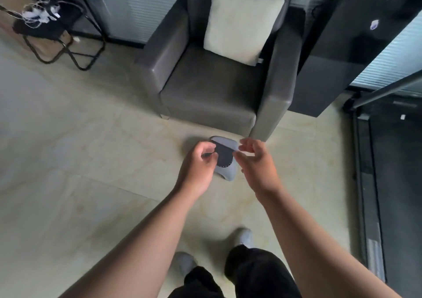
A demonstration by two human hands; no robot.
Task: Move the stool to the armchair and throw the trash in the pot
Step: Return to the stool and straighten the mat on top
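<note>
View: one wide-angle camera sat on my head.
Facing: it looked forward and steeply down at the floor (68,160).
Far edge: the armchair (212,87) filled the top centre.
Near edge: my forearms, legs and feet entered from the bottom.
Shared ground: none, as no second view existed.

The armchair (212,87) looks like smooth grey leather with a dull sheen; its pillow (242,23) is matt fuzzy cloth; the floor (68,160) is glossy pale tile.
</note>
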